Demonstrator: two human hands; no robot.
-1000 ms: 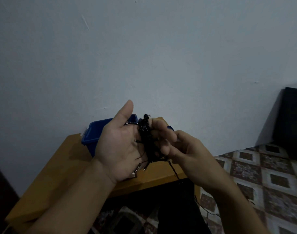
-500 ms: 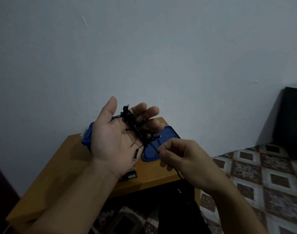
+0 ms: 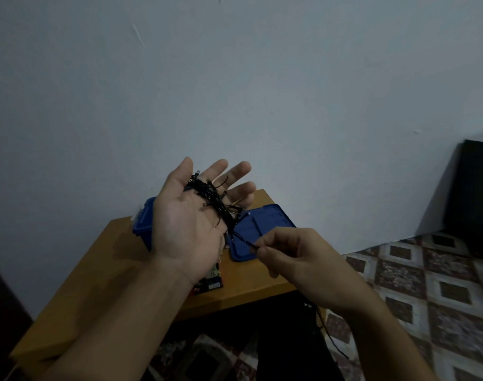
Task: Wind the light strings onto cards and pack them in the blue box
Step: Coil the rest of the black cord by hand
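Two bare forearms rise from the bottom edge of the frame toward its middle. The right hand (image 3: 298, 259), right of centre, has its fingers curled, and thumb and forefinger pinch a thin black strand of the light string (image 3: 212, 199). That strand runs up and left, taut, to the left hand (image 3: 188, 224). The left hand is held palm up with its fingers straight and spread. The black bundle of the string lies slantwise across it, from the base of the thumb to the edge of the palm, with small bulbs and loose ends sticking out. Whether a card sits inside the bundle cannot be told. Below the right wrist a thin dark cord (image 3: 334, 346) hangs toward the lower right over the patterned floor tiles (image 3: 427, 284).

Beyond the hands stands a wooden table (image 3: 97, 270). On it, just below the left wrist, lies a small dark packet (image 3: 211, 283), partly hidden. The blue box (image 3: 144, 226) sits on the table behind the left hand and shows only at that hand's left side. Its blue lid (image 3: 265, 226) lies flat on the tabletop between the two hands. A plain pale wall (image 3: 262, 92) fills the upper frame, and a dark block (image 3: 476, 193) stands against it at the right edge.
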